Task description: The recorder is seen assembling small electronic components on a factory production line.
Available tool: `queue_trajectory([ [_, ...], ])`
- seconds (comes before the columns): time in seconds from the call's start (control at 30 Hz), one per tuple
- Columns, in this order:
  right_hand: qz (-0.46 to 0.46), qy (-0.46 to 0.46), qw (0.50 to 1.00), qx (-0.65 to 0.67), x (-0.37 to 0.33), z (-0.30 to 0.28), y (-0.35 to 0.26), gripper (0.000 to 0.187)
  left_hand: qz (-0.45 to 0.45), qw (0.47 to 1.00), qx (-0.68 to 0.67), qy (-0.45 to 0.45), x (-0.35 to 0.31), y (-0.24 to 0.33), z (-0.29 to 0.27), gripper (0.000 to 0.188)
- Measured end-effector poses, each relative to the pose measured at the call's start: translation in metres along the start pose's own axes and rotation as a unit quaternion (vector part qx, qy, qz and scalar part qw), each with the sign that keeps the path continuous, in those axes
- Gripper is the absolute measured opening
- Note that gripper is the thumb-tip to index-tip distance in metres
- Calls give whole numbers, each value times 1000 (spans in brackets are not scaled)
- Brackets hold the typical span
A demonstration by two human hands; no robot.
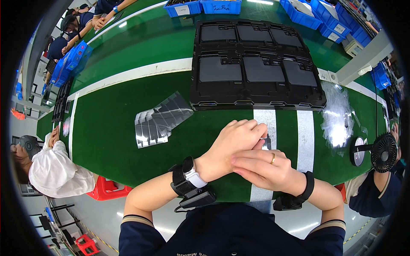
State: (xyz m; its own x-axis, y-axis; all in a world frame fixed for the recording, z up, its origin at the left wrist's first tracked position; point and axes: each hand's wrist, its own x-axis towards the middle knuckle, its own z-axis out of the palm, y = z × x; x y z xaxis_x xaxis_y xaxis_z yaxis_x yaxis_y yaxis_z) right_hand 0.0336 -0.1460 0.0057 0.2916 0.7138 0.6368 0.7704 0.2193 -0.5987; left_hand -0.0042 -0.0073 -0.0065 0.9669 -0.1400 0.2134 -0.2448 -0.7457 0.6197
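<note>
Over the green table mat, my left hand (239, 138) is closed, knuckles up, its fingers curled and partly hidden. A small dark piece with a clear edge (267, 141) shows beside its fingertips; I cannot tell its kind. My right hand (271, 170), with a ring on one finger, lies across the left near the thumb side. Its fingers are pressed together, their tips touching the left hand; anything between them is hidden. Beyond the hands stands a black plastic tray (256, 90) with dark flat panels in several compartments. Left of them lies a fan of clear film strips (164, 119).
A heap of clear film pieces (337, 117) lies at the right, beside a small black fan (383, 152) near the edge. A grey post (363, 62) rises behind it. Blue bins (221, 7) line the far side. Other people sit left and right, one in a white sleeve (57, 168).
</note>
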Motion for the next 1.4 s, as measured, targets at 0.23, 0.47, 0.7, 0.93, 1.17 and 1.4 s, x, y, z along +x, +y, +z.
queue_trajectory([
  [0.23,-24,-12,999,-38,-1,-2,1,30,9,1000,-11,7,0,0,0,10],
  [0.47,-48,1,998,-39,-3,0,2,38,6,1000,-8,6,0,-1,1,9],
  [0.7,-52,-14,997,-54,-2,-3,1,37,7,1000,-11,12,0,-1,2,9],
  [0.93,-49,-2,997,-56,-3,-3,1,35,11,1000,-16,18,0,-1,1,9],
  [1.17,-51,7,997,-54,-1,-3,1,34,14,1000,-17,17,0,-1,1,9],
  [1.4,-49,10,997,-56,-3,-2,1,35,11,1000,-16,12,0,-1,0,9],
])
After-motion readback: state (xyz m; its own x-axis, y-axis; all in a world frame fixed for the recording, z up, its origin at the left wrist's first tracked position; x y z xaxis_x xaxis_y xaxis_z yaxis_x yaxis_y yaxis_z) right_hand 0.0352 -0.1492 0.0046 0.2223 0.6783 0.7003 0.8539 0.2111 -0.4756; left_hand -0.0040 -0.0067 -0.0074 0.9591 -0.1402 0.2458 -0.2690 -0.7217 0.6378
